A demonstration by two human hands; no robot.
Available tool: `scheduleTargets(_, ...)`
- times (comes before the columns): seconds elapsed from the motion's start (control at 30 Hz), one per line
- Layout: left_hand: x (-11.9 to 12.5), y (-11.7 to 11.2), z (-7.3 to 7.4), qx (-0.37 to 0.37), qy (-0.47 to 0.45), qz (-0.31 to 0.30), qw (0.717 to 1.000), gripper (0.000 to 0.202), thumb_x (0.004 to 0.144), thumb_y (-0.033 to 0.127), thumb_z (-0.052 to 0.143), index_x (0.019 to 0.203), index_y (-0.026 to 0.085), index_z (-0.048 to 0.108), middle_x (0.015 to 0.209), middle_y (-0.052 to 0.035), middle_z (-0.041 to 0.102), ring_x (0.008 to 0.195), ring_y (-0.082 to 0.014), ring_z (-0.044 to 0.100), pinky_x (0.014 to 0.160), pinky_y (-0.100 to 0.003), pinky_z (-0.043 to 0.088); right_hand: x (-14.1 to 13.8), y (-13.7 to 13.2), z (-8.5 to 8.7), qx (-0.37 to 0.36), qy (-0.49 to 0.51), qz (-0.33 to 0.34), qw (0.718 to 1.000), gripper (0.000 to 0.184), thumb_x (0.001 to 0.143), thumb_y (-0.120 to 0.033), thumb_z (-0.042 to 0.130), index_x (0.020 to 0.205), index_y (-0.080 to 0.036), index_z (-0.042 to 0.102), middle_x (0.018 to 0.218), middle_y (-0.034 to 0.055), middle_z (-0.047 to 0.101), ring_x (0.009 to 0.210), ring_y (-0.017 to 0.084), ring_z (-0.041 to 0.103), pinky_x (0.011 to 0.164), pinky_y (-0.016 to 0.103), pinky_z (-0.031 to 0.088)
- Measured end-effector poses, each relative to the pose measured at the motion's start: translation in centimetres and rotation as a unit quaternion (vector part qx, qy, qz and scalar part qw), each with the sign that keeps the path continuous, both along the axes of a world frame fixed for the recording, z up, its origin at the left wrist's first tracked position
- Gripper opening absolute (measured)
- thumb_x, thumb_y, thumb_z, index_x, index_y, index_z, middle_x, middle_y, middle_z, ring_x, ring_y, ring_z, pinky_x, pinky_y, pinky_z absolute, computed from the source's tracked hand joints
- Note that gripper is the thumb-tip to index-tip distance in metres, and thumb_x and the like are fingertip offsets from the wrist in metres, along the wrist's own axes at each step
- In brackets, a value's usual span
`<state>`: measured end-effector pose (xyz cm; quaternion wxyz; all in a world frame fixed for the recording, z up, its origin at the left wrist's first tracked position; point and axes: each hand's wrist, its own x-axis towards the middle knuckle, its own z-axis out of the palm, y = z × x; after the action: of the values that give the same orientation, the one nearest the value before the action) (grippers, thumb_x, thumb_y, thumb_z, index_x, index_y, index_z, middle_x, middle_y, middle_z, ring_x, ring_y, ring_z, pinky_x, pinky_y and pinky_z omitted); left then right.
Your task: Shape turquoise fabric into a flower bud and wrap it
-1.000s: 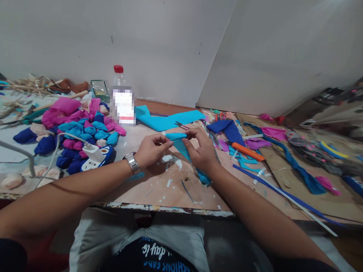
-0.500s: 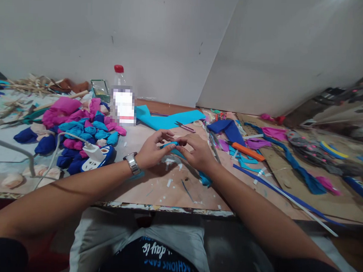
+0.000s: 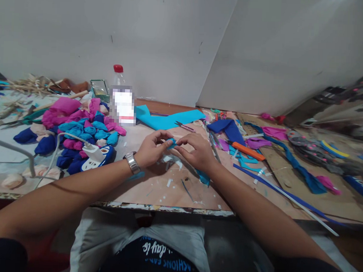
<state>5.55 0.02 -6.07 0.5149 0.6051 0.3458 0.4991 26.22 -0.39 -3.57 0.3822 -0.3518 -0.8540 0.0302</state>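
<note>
Above the middle of the table, my left hand (image 3: 154,147) pinches a small rolled end of a blue fabric strip (image 3: 171,142) between thumb and fingers. Facing it, my right hand (image 3: 197,150) grips the same strip close to the roll, fingertips pressed together. The strip's loose tail (image 3: 203,177) hangs out below my right hand. Beyond my hands, a wide light-blue strip (image 3: 167,120) lies flat, with small pink-handled scissors (image 3: 184,126) at its edge.
At left, a pile of blue and pink fabric rosettes (image 3: 89,129) surrounds a power strip (image 3: 97,159) with a plugged-in cable. A red-capped bottle (image 3: 123,104) stands behind. To the right are an orange utility knife (image 3: 248,151), fabric strips and a white stick (image 3: 301,207) on cardboard.
The blue strip between my fingers has gone from a longer stretched piece to a small compact roll. Its tail has shifted slightly left. My hands stay in nearly the same place.
</note>
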Motion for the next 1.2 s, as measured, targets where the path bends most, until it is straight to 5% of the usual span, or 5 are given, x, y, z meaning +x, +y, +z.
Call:
scheduleTargets(0.93,0.16,-0.35,0.24,0.040,0.021,-0.013,0.999,0.032,0.086,0.043,0.075,0.104,0.017,0.069,0.108,-0.0088,0.072,0.099,-0.0196,0.067,0.085,-0.032,0.055,-0.05,-0.18,0.23,0.011,-0.007,0.021,1.000,0.005,0.093,-0.026,0.066,0.090,-0.023,0.068,0.089,0.0053,0.076,0.088,0.023,0.067,0.085,0.041,0.049)
scheduleTargets(1.2,0.07,-0.44,0.38,0.036,0.057,-0.010,0.998,0.037,0.084,0.046,0.076,0.108,0.018,0.074,0.108,-0.0095,0.075,0.085,-0.0179,0.067,0.077,-0.031,0.055,-0.01,-0.06,0.31,0.004,-0.019,0.020,1.000,0.010,0.093,-0.030,0.065,0.086,-0.023,0.067,0.086,0.0055,0.075,0.086,0.023,0.067,0.084,0.042,0.050)
